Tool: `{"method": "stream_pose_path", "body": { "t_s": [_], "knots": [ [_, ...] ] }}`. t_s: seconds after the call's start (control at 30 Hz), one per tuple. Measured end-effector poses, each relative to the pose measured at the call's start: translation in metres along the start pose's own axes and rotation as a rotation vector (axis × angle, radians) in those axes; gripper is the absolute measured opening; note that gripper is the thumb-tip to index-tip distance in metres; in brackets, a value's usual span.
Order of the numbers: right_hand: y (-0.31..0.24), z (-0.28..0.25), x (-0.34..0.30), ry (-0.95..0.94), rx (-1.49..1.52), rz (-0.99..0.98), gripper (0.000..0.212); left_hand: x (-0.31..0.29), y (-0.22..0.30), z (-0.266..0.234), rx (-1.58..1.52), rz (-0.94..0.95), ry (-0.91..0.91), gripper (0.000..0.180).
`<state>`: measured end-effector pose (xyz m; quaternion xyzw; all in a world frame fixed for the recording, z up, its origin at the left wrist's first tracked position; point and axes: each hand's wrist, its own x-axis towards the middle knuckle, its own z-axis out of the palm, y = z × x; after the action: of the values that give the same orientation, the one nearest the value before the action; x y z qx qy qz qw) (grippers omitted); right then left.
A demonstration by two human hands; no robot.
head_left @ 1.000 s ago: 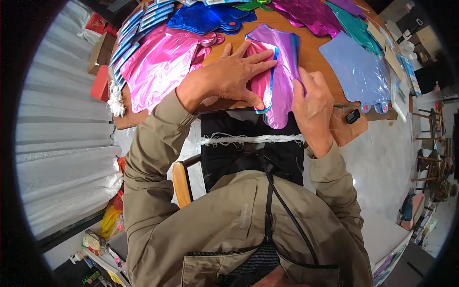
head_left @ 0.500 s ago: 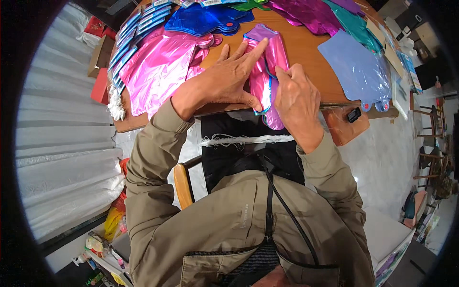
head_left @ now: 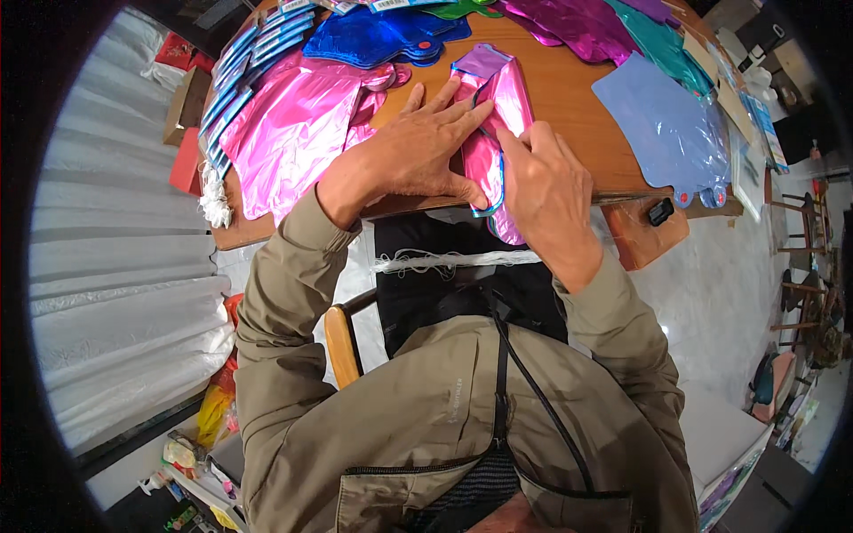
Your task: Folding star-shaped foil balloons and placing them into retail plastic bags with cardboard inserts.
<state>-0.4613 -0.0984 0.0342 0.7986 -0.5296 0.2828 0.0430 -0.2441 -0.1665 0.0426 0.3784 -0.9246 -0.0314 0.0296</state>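
A pink foil balloon (head_left: 512,96) with blue edging and a purple top flap lies folded into a narrow strip on the wooden table. Its lower end hangs past the front edge. My left hand (head_left: 418,153) presses on its left side, fingers spread, with the thumb near the lower blue-edged corner. Curled over the right side is my right hand (head_left: 549,188), its fingers closed and its thumb and index finger at the inner fold. The palm side of that hand is hidden.
Flat foil balloons ring the table: pink (head_left: 289,133), blue (head_left: 369,37), magenta (head_left: 569,28), teal (head_left: 665,44) and light blue (head_left: 653,120). Flat packets (head_left: 253,67) stack at left, beside white string (head_left: 214,197). White strands (head_left: 462,260) cross my lap. A small black device (head_left: 659,211) sits at right.
My right hand has shifted slightly up and left along the foil. The right-hand fold now lies over more of the strip. My left hand stays nearly in place.
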Motion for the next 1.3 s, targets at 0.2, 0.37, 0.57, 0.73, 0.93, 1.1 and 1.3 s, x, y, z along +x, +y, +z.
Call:
{"method": "stream_pose_path", "body": {
  "t_s": [0.2, 0.37, 0.57, 0.73, 0.93, 1.1, 1.3],
  "knots": [
    [0.019, -0.022, -0.036, 0.076, 0.161, -0.115, 0.035, -0.001, 0.004, -0.002, -0.003, -0.011, -0.007, 0.136],
    [0.039, -0.031, -0.065, -0.075, 0.251, -0.216, 0.042, -0.004, -0.002, 0.002, -0.031, 0.031, 0.078, 0.134],
    [0.063, -0.030, -0.056, -0.048, 0.363, -0.264, 0.051, -0.002, -0.003, 0.002, -0.026, 0.020, 0.066, 0.135],
    [0.070, -0.025, -0.019, -0.093, 0.316, -0.324, 0.058, -0.002, 0.000, -0.003, 0.035, -0.008, 0.012, 0.136],
    [0.107, 0.015, 0.031, -0.258, 0.216, -0.447, 0.063, -0.002, 0.001, -0.004, 0.026, -0.020, 0.002, 0.135],
    [0.128, 0.038, 0.070, -0.290, 0.180, -0.452, 0.063, -0.002, 0.001, -0.004, 0.005, -0.016, 0.020, 0.134],
    [0.128, 0.045, 0.077, -0.242, 0.146, -0.472, 0.062, -0.003, 0.000, -0.001, -0.056, -0.038, 0.058, 0.134]
  ]
}}
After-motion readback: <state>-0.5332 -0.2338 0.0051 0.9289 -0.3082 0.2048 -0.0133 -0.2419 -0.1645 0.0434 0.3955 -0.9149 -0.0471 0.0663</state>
